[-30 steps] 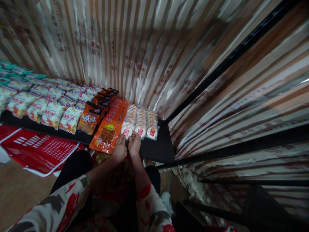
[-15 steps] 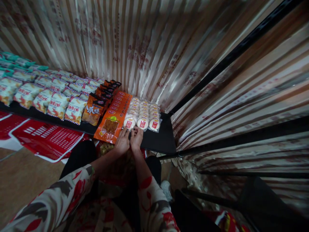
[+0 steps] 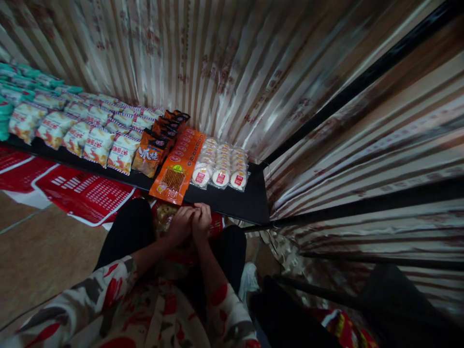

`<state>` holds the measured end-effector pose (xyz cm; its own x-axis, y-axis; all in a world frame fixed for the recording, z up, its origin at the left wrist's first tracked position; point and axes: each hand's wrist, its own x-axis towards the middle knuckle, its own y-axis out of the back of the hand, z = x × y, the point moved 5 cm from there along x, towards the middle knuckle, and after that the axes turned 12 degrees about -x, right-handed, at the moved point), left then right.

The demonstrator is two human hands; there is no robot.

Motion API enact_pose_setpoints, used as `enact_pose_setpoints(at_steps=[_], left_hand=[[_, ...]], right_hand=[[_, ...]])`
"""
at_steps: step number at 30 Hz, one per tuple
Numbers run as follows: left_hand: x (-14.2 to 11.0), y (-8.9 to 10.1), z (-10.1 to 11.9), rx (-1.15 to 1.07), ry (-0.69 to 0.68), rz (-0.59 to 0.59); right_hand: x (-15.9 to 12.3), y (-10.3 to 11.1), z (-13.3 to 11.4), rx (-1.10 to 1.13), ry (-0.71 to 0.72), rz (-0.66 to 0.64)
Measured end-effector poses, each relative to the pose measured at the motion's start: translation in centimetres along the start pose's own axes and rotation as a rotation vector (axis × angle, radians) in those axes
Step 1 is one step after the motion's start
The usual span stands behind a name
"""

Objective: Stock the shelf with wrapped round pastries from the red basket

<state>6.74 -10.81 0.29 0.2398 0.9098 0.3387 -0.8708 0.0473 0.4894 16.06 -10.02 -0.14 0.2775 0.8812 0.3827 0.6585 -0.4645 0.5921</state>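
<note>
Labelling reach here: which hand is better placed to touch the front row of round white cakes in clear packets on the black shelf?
Right, narrowly. The right hand sits below the round white cakes in clear packets; the left hand lies nearer the orange flat packet. Both hover off the black shelf.

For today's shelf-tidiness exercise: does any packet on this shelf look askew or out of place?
The front orange packet overhangs the black shelf edge. The white round cake packs sit in neat rows. Otherwise nothing stands out.
</note>
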Motion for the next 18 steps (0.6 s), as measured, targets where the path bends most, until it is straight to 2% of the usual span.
enact_pose_setpoints(at_steps=[2,6,10,13,15,18], left_hand=[[-1.4,-0.2,-1.3,-0.004,0.078,-0.059],[-3.8,-0.7,-5.1,0.079,0.295,-0.229],[-5.4,-0.8,-8.9,0.214,0.501,-0.438],[-6.1,-0.6,-11.3,0.344,0.639,-0.557],[-6.4,-0.8,-12.3,0.395,0.688,-0.607],[-6.7,-1.3,-12.9,0.405,0.708,-0.638]], right_hand=[[-1.8,-1.0,0.6,-0.034,-0.015,-0.091],[-5.1,-4.0,2.4,-0.144,-0.058,-0.354],[-7.9,-7.6,4.5,-0.166,-0.192,-0.713],[-9.7,-9.7,5.5,-0.15,-0.261,-0.928],[-10.5,-10.7,5.9,-0.149,-0.291,-1.004],[-11.3,-11.8,6.1,-0.11,-0.293,-1.03]])
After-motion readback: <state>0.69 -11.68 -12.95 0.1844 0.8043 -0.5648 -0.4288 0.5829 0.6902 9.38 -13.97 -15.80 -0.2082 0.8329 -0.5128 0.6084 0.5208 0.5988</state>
